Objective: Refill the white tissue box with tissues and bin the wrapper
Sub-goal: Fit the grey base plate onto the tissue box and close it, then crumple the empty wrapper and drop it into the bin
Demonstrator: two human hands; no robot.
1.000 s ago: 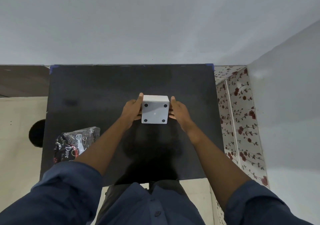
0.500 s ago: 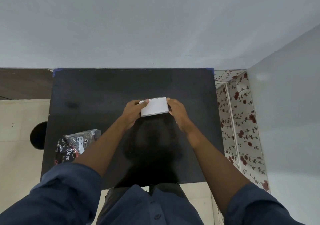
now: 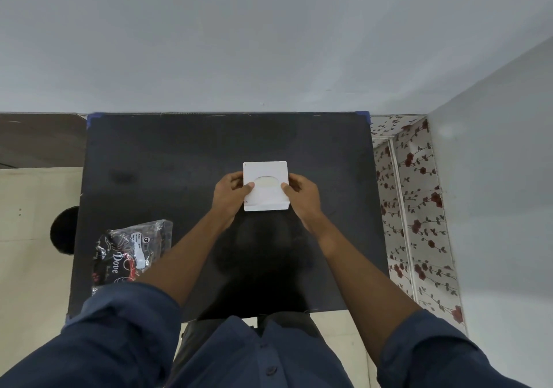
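The white tissue box [image 3: 265,169] is at the middle of the black table [image 3: 179,154], its top face with the oval slot turned up toward me. My left hand [image 3: 229,191] grips its left side and my right hand [image 3: 302,193] grips its right side, thumbs on the top face. Pale tissue shows in the slot. A dark crinkled plastic tissue wrapper [image 3: 128,251] printed "Dove" lies on the table near its front left, partly hidden by my left sleeve.
A dark round bin [image 3: 64,230] stands on the floor just left of the table. A rose-patterned surface [image 3: 416,208] runs along the table's right side. A grey wall lies behind the table's far edge.
The box was held with its underside and four dark feet facing me; both hands have rolled it over, so the slotted top now faces up.
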